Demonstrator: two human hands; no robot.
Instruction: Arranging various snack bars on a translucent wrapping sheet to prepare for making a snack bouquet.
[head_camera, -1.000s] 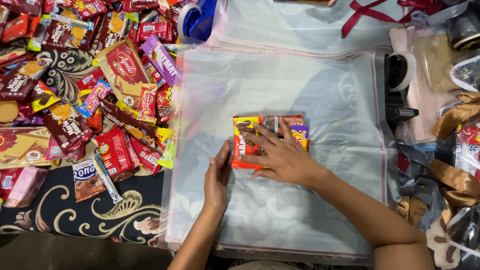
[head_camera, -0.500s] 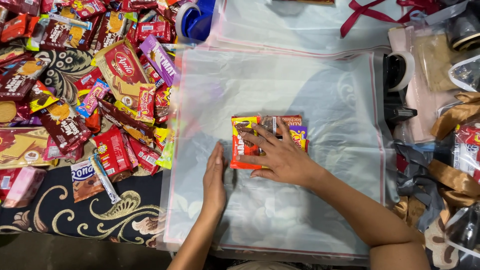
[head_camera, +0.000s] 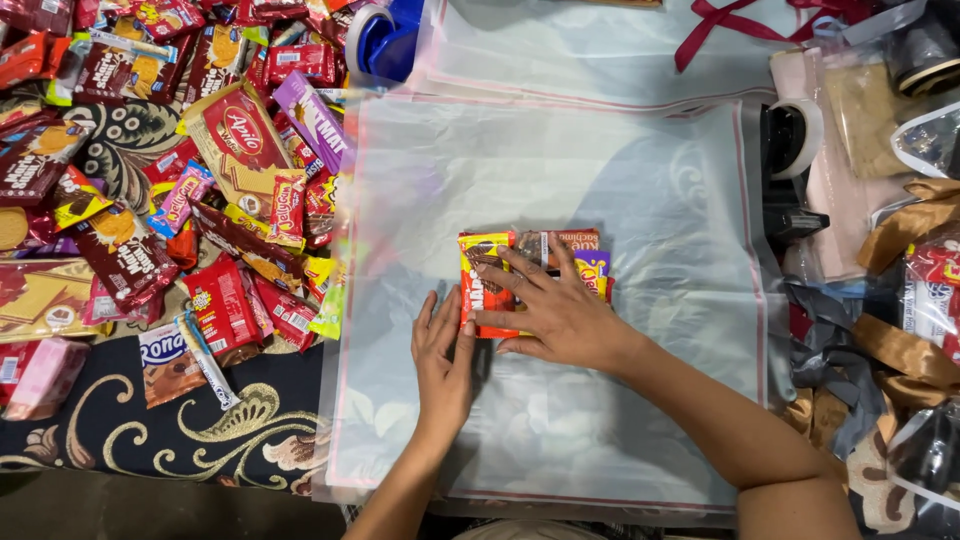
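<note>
Snack bundle (head_camera: 530, 275): a small stack of wrapped snacks, orange-red packet on the left, purple and brown ones to the right; it lies near the middle of the clear plastic sheet (head_camera: 640, 170).
Right hand (head_camera: 550, 310): lies flat on top of the bundle, fingers spread apart and pointing left, pressing down rather than gripping.
Left hand (head_camera: 445, 355): palm down on the sheet, just beside the bundle's lower left corner, fingers straight and close together, thumb tip touching the orange-red packet's edge.
Plastic sheet: spread flat with a thin pink border; more sheets lie beneath and beyond it.
Snack pile (head_camera: 170, 170): many red, brown, yellow and purple packets heaped to the left, on a dark patterned cloth (head_camera: 150, 440).
Tape dispenser (head_camera: 790, 170): black, with a white roll, at the sheet's right edge.
Ribbons (head_camera: 900, 350): gold and grey strips on the right.
Blue tape roll (head_camera: 375, 40): at the top, between pile and sheets.
</note>
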